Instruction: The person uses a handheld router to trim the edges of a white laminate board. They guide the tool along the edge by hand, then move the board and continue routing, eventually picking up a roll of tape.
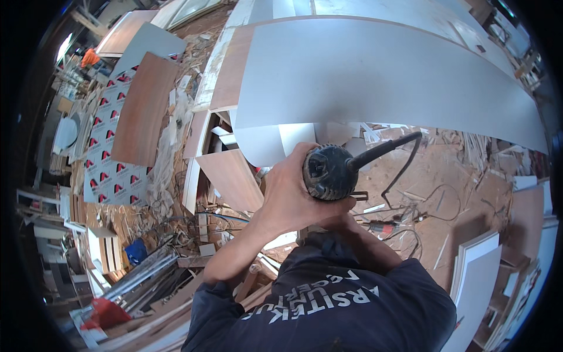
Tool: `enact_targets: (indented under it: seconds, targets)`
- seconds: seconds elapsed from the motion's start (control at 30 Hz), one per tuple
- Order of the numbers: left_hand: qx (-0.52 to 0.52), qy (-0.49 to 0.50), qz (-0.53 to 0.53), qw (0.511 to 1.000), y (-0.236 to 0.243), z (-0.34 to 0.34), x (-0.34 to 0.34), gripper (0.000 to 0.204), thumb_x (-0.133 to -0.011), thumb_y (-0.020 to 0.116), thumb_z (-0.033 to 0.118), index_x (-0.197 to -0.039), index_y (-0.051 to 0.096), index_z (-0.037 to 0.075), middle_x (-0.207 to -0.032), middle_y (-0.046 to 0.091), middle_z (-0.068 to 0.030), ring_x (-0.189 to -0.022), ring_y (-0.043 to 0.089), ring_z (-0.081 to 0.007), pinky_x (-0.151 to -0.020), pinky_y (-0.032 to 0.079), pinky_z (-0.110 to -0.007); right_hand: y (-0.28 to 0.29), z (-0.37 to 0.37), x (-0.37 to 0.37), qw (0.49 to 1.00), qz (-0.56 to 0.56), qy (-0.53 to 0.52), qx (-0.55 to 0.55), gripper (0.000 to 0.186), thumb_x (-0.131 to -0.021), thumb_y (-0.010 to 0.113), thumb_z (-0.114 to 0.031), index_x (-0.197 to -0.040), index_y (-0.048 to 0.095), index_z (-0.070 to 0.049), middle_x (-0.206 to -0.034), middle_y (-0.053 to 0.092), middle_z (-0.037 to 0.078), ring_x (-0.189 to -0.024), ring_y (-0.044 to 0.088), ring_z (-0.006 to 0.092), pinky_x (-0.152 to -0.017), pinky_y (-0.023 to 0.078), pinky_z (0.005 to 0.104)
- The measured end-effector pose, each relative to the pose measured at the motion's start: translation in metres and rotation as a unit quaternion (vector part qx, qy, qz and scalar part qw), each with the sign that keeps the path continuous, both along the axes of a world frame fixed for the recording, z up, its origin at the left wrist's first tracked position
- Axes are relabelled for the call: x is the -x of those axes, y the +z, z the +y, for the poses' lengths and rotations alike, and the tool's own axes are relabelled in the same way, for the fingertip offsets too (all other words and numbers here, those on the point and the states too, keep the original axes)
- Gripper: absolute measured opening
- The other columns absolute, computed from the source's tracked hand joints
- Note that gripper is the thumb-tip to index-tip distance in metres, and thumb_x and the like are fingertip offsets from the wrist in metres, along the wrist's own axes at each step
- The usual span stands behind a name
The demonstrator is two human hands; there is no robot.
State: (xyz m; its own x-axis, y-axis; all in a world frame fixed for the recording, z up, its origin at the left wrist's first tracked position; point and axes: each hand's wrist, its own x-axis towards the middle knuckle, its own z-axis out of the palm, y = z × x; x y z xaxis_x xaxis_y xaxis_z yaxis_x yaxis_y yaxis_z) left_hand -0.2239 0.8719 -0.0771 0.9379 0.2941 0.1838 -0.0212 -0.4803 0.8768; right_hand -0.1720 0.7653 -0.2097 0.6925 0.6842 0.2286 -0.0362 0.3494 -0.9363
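A black corded trim router stands upright in front of me, seen from above by its round, ribbed top. Around its body my left hand is wrapped, with fingers on the far side and thumb along the near side. My right hand is low behind the router, close to the left thumb; its fingers are hidden. From the router's top a thick black cord runs right, then bends down. Just beyond lies a large pale grey sheet with a curved near-left corner. The router's lower end is out of sight.
Left of the sheet stands a brown panel. Another brown board lies on a printed sheet. Offcuts and loose cables litter the floor. White panels lean at right. A person in orange is far left.
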Motion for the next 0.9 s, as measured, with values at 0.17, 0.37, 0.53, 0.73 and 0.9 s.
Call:
enact_targets:
  seconds: [0.17, 0.37, 0.53, 0.73, 0.9]
  targets:
    - [-0.002, -0.128, -0.085, 0.988, -0.004, 0.087, -0.013, 0.077, -0.071, 0.088, 0.035, -0.131, 0.059, -0.004, -0.107, 0.071, -0.0199, -0.101, 0.071, -0.0333, -0.086, 0.055, -0.040, -0.001, 0.055, 0.012, 0.960, 0.275, 0.043, -0.038, 0.073, -0.078, 0.085, -0.016, -0.140, 0.047, -0.008, -0.136, 0.052, 0.007, -0.126, 0.052, 0.0191, -0.106, 0.044, 0.0385]
    - [0.089, -0.247, -0.058, 0.963, 0.003, 0.161, -0.040, 0.044, -0.085, 0.078, 0.033, -0.111, 0.074, -0.002, -0.098, 0.071, -0.0202, -0.084, 0.071, -0.0321, -0.073, 0.055, -0.038, 0.005, 0.094, 0.007, 0.998, -0.020, -0.026, 0.061, 0.083, -0.075, 0.085, -0.015, -0.144, 0.038, -0.012, -0.125, 0.052, 0.003, -0.117, 0.054, 0.0151, -0.102, 0.046, 0.0363]
    - [-0.037, -0.348, -0.108, 0.931, 0.001, 0.208, -0.063, 0.037, -0.092, 0.068, 0.035, -0.107, 0.072, 0.002, -0.086, 0.070, -0.0176, -0.073, 0.068, -0.0372, -0.065, 0.054, -0.044, -0.076, 0.106, 0.034, 0.969, -0.003, -0.108, 0.221, 0.048, -0.094, 0.072, -0.018, -0.136, 0.054, -0.006, -0.131, 0.057, 0.007, -0.122, 0.054, 0.0182, -0.104, 0.045, 0.0369]
    - [-0.020, -0.444, -0.171, 0.879, -0.024, 0.277, -0.076, 0.036, -0.094, 0.067, 0.034, -0.110, 0.072, 0.003, -0.090, 0.073, -0.0174, -0.075, 0.070, -0.0341, -0.065, 0.057, -0.041, -0.063, 0.207, 0.069, 0.920, -0.069, -0.349, 0.166, 0.051, -0.090, 0.075, -0.016, -0.134, 0.054, -0.003, -0.125, 0.062, 0.010, -0.119, 0.057, 0.0212, -0.104, 0.046, 0.0394]
    - [-0.102, -0.228, -0.046, 0.967, -0.092, 0.371, -0.161, 0.062, -0.096, 0.052, 0.060, -0.126, 0.069, 0.008, -0.120, 0.070, -0.0164, -0.109, 0.067, -0.0352, -0.098, 0.052, -0.044, -0.042, 0.297, 0.055, 0.875, -0.082, -0.473, 0.057, 0.059, -0.082, 0.081, -0.014, -0.129, 0.048, 0.000, -0.116, 0.060, 0.012, -0.102, 0.058, 0.0173, -0.092, 0.049, 0.0356]
